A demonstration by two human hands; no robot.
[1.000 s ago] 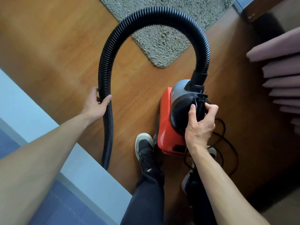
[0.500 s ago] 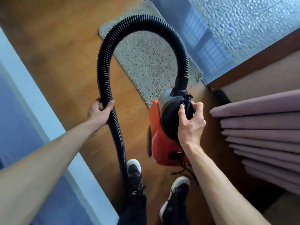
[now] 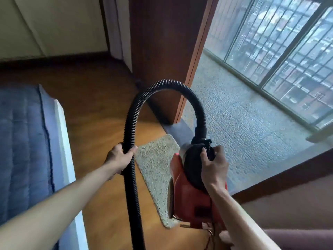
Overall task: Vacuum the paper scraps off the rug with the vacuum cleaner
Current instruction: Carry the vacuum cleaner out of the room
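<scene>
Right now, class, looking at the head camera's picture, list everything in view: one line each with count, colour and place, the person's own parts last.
vacuum cleaner: one, red with a black top, lower centre, overlapping the rug's right edge
hose: one, black, arching from the vacuum cleaner's top down to the left
rug: one, beige, on the wooden floor
wooden floor: one, brown, left and centre
mattress: one, blue, far left
pebbled floor: one, grey, right
window: one, barred, upper right
paper scraps: none that can be made out
left hand: one, grips the hose
right hand: one, fingers round the vacuum cleaner's handle
</scene>
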